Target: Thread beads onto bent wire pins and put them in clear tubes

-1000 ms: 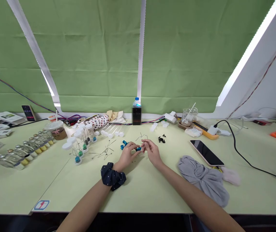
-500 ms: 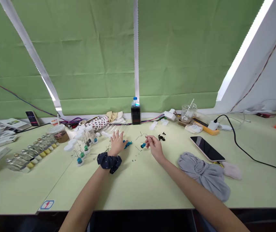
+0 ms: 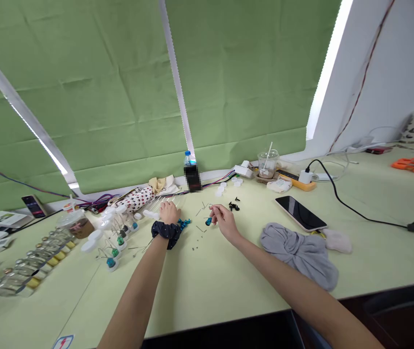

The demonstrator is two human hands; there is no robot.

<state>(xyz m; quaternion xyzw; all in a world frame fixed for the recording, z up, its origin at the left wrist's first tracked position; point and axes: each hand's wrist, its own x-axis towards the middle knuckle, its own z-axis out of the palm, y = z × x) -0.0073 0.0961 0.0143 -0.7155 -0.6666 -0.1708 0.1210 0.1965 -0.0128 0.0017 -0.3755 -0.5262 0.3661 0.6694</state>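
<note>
Blue piece at the right fingertips, small parts all round

Thin wires (image 3: 200, 211) lie loose just beyond the right hand (image 3: 224, 220), with black pieces (image 3: 234, 206) close on its right. The phone (image 3: 300, 213) and gray cloth (image 3: 297, 252) flank the right forearm. On the other side, a blue cluster (image 3: 184, 223) sits just beside the left wrist and its scrunchie (image 3: 166, 233). Capped vials (image 3: 114, 253) and a row of bottles (image 3: 28, 266) stand farther left. White caps (image 3: 220, 189) are scattered toward the blind (image 3: 137, 97).

The right hand pinches narrowly, its fingertips on the blue piece (image 3: 208, 221), held low over the table (image 3: 195, 286). The piece seems to slant down and to the left from the fingers; it is too small to tell one end from the other.

The left hand (image 3: 169, 212) reaches forward, palm down, near clear tubes (image 3: 166, 199); its fingertips are hidden, so its grip cannot be told.

Between the forearms the tabletop runs to the front edge, with small gray bits (image 3: 197, 245) near the hands.
</note>
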